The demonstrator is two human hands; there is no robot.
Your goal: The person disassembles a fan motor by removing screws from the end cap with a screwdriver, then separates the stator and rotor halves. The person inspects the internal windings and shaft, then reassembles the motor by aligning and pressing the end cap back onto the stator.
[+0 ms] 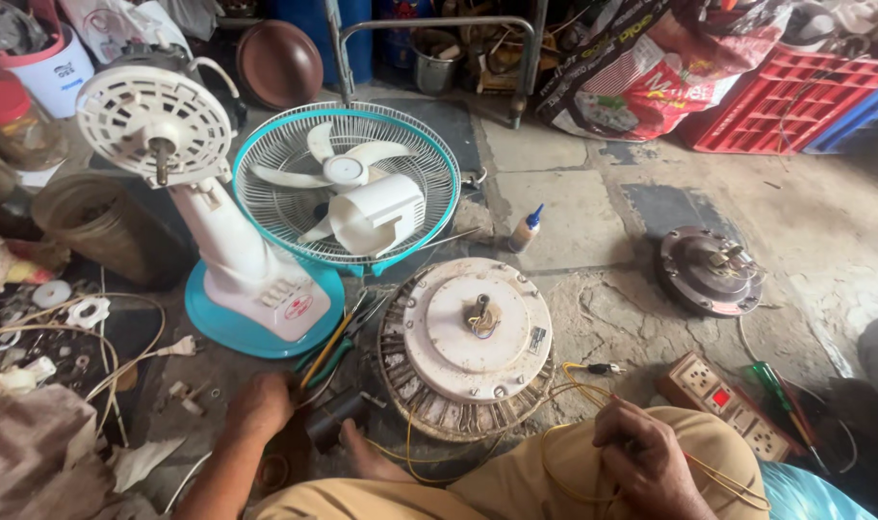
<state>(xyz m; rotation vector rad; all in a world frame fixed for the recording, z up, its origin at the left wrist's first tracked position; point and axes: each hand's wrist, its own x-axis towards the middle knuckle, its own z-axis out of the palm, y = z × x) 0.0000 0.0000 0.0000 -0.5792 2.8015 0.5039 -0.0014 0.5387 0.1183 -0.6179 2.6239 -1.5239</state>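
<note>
Head view: the motor (pixel 466 344) (round, white-capped, windings showing at its rim) lies on the floor. Right of it, the right hand (pixel 644 457) is closed on thin yellow wires (pixel 574 380) above the knee. Left of it, the left hand (pixel 259 404) rests curled beside pliers (pixel 333 347); its grip is unclear.

bare floor (pixel 564 207) beyond the fan motor (pixel 466 345) lies open; table fan (pixel 256 231) crowds left
</note>
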